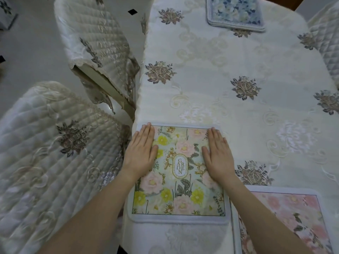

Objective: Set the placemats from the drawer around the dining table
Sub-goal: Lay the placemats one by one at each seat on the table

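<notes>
Three mats lie on the desk (211,85); both flat, spread hands, left hand (141,151) and right hand (218,153), press the yellow mat (178,171), so other places probably remain.

A cream embroidered tablecloth (211,85) covers the surface; two quilted ivory chair covers (60,162) stand left, over pale floor tiles (33,52).

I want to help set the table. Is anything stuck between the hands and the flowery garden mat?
Nothing visible. The left hand and the right hand lie flat, straight on the garden placemat, one near each side. The mat lies on the tablecloth at the table's near edge, next to the pink placemat.
</notes>
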`<state>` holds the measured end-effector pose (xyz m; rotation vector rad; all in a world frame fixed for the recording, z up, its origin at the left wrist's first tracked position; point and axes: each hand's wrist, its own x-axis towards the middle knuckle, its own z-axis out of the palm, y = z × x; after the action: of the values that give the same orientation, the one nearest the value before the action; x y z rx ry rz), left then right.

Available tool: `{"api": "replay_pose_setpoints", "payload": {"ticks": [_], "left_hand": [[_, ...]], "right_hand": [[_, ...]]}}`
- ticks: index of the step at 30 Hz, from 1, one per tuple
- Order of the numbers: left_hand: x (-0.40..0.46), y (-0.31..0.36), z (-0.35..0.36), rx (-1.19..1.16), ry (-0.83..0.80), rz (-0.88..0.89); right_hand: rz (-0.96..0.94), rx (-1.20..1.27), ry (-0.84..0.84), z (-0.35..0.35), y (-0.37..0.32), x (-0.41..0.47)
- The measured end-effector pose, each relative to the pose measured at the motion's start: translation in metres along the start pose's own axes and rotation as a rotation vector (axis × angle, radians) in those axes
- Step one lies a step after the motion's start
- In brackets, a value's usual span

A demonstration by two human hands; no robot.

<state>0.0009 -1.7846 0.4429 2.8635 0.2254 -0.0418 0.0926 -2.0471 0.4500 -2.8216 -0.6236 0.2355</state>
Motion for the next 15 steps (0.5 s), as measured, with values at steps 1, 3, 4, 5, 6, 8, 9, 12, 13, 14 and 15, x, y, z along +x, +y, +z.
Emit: {"api": "replay_pose_setpoints", "payload": {"ticks": [1, 3, 4, 5, 6, 8, 9, 12, 13, 14, 15], "left_hand": [[-0.001, 0.000, -0.001, 0.011, -0.003, 0.000], [0.001, 0.002, -0.006, 0.044, -0.023, -0.001], [0.001, 0.004, -0.011, 0.074, -0.051, -0.004], [-0.001, 0.008, -0.017, 0.104, -0.077, -0.005], [-0.006, 0.012, -0.021, 0.123, -0.079, 0.005], [-0.026, 0.027, -0.024, 0.113, -0.050, 0.029], [-0.042, 0.040, -0.023, 0.087, -0.046, 0.048], [-0.091, 0.079, 0.000, 0.004, -0.064, 0.150], [-0.102, 0.087, 0.009, -0.009, -0.084, 0.154], [-0.108, 0.092, 0.016, -0.019, -0.102, 0.139], [-0.111, 0.093, 0.021, -0.018, -0.110, 0.117]], "right_hand": [[0.000, -0.007, -0.001, 0.000, -0.001, -0.001], [-0.007, -0.023, -0.011, -0.001, -0.003, 0.000], [-0.009, -0.037, -0.020, -0.004, -0.004, 0.000], [-0.004, -0.050, -0.034, -0.007, -0.004, -0.001], [0.006, -0.054, -0.041, -0.011, -0.007, -0.004], [0.016, -0.012, -0.016, -0.017, -0.025, -0.018], [-0.010, 0.032, -0.003, -0.017, -0.041, -0.031], [-0.160, 0.146, -0.062, -0.001, -0.092, -0.082], [-0.191, 0.164, -0.084, 0.009, -0.102, -0.096], [-0.200, 0.173, -0.093, 0.017, -0.107, -0.106], [-0.194, 0.172, -0.099, 0.023, -0.107, -0.113]]}}
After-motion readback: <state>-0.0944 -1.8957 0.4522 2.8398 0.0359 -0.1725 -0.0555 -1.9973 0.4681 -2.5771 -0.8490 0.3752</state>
